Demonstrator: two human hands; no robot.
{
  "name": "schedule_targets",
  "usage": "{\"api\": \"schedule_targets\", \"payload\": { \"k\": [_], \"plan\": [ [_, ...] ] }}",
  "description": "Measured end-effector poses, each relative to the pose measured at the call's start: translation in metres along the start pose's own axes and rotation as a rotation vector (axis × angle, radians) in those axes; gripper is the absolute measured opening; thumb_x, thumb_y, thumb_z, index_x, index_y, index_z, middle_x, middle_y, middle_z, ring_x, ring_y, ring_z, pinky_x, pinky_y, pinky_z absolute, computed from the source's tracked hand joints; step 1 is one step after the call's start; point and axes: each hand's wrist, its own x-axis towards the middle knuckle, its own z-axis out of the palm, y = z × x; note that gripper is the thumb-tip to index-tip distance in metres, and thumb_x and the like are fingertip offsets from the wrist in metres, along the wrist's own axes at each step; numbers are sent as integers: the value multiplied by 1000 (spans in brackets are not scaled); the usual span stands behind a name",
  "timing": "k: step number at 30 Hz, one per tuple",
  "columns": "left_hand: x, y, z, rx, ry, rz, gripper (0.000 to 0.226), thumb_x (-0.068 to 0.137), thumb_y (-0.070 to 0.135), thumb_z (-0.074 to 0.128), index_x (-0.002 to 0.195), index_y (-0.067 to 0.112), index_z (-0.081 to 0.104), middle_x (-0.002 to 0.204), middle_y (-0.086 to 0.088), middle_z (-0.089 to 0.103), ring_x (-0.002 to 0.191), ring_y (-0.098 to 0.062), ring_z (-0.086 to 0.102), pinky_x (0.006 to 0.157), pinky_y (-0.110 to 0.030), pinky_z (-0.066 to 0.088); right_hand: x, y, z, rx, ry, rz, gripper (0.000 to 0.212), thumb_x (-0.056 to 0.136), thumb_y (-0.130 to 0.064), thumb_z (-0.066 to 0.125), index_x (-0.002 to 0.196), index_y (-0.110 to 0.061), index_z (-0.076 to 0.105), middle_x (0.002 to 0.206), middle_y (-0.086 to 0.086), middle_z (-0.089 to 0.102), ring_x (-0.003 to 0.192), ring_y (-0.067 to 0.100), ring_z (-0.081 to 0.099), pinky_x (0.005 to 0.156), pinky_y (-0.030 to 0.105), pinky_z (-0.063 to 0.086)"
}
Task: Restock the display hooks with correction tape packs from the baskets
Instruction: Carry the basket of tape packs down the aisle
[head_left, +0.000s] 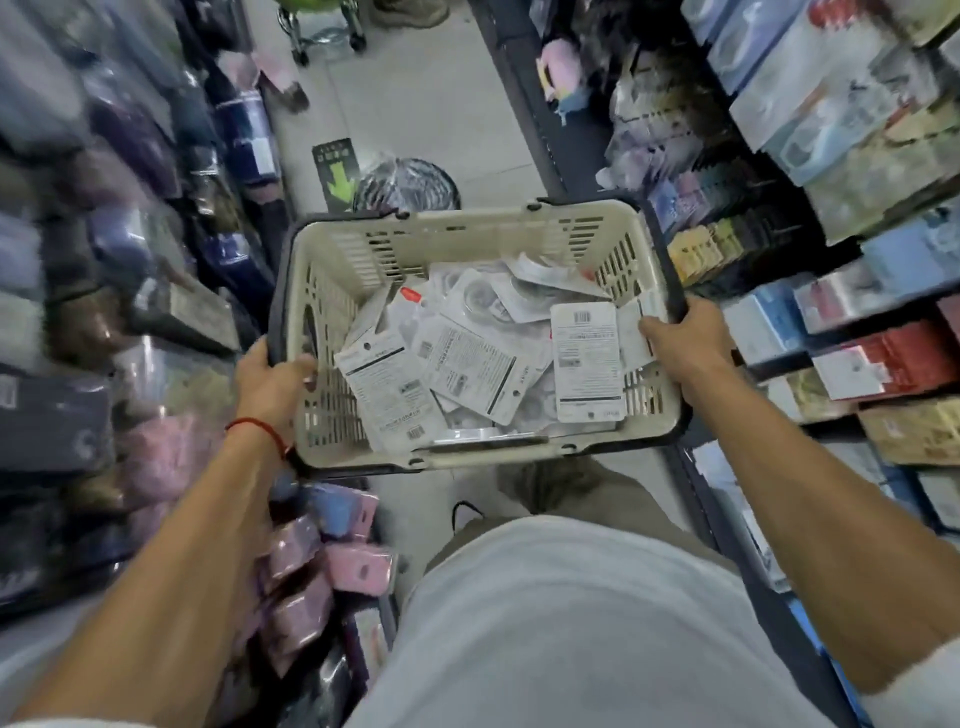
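Head view. A cream plastic basket (467, 244) with slotted walls and a dark rim was held at the centre of the frame, above the aisle floor (415, 104). The left hand (272, 384) was clamped on the basket's left rim, thumb outside and fingers curled over the edge to the inside; a red string bracelet (257, 428) was worn on that wrist. The right hand (685, 343) was clamped on the right rim, fingers hooked over the edge. The hands were kept well apart, one at each side.

Correction tape packs (467, 364) were heaped loosely inside the basket, mostly with white printed backs and barcodes turned up; one pack (587, 361) was propped against the right wall just beside the right fingers.

A round wire bin (405, 184) and a green floor arrow (340, 176) were seen on the floor beyond the basket. Blurred shelves of packaged goods (857, 130) were ranged along the right of the frame, and dark and pink packaged goods (156, 260) along the left. A pale shirt (571, 623) filled the lower centre.
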Motion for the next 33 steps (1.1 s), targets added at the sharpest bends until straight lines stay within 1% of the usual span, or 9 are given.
{"api": "schedule_targets", "payload": {
  "k": [3,6,10,15,18,21,25,29,33],
  "plan": [
    [61,50,20,37,-7,19,30,86,-2,61,98,24,69,93,-7,71,87,-27,65,80,-42,57,56,-37,29,30,8,24,25,84,-24,76,107,-18,68,99,5,71,87,28,70,80,41,60],
    [118,102,42,94,18,43,30,86,-5,60,88,24,66,94,-11,70,86,-27,64,78,-44,57,111,-76,54,37,-23,58,43,85,-28,75,122,-6,69,111,11,73,102,33,70,91,49,60],
    [184,169,68,143,14,59,27,86,-5,63,101,17,70,95,-10,70,85,-26,65,79,-45,59,172,-129,72,52,-21,94,44,83,-28,73,123,-7,70,112,13,74,101,34,70,90,48,59],
    [265,245,101,227,-88,53,31,81,-3,64,89,27,66,100,-10,75,96,-36,72,86,-56,61,222,-184,88,110,47,186,48,85,-27,73,129,-9,67,119,12,73,104,33,69,94,48,59],
    [322,283,125,271,-172,81,25,86,4,67,90,28,68,102,-10,77,98,-38,74,86,-59,61,237,-201,102,164,121,236,41,86,-23,73,126,-13,69,114,10,73,99,29,69,91,43,59],
    [376,321,155,290,-304,117,23,86,3,69,92,25,68,97,-5,77,96,-38,75,86,-59,62,240,-218,115,186,220,315,32,85,-22,73,117,-17,70,103,6,72,95,31,70,89,46,60],
    [429,375,200,363,-495,163,31,83,-3,67,100,23,71,100,-9,76,94,-36,74,90,-61,60,233,-233,125,235,381,435,20,82,-23,70,101,-21,65,83,-2,67,83,28,66,74,36,54],
    [459,417,256,459,-627,235,29,85,-1,69,91,27,72,91,-5,75,90,-34,72,87,-57,59,236,-225,137,274,474,582,36,87,-25,72,117,-7,66,94,8,62,82,26,56,78,42,54],
    [469,438,320,597,-693,303,32,86,-3,70,91,28,69,96,-4,76,91,-32,73,86,-51,61,248,-201,157,400,508,691,29,86,-25,72,111,-11,69,100,10,70,89,29,65,73,33,44]
  ]
}}
